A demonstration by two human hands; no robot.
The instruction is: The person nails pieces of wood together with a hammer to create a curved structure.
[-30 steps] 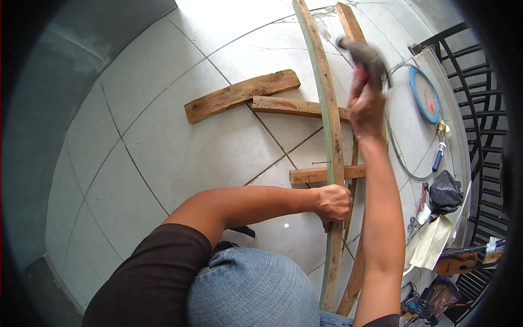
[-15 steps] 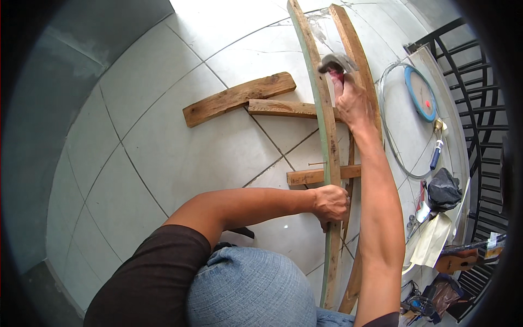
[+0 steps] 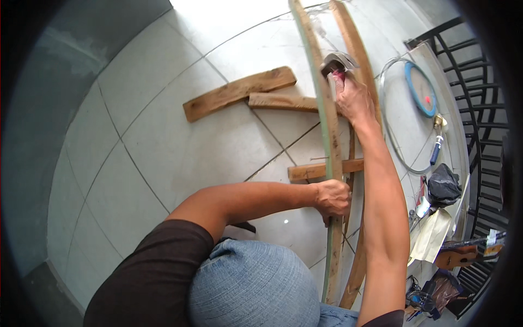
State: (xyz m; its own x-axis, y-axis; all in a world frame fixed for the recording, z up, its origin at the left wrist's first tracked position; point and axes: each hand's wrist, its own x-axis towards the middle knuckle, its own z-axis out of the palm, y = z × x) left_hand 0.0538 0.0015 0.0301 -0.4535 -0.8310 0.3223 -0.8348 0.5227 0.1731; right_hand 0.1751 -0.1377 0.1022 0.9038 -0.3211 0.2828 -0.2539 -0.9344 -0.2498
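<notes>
The left hand (image 3: pixel 333 198) curls its fingers round the green-edged beam (image 3: pixel 331 131) — probably steadying it. Toward twelve o'clock, the right hand (image 3: pixel 357 102) clasps a hammer (image 3: pixel 339 61), fingers closed.

No text or number legible. Pale marking (image 3: pixel 439 140) on dark-blue cylindrical handle (image 3: pixel 435 156), below blue-rimmed round disc (image 3: pixel 418 89), too small to read.
</notes>
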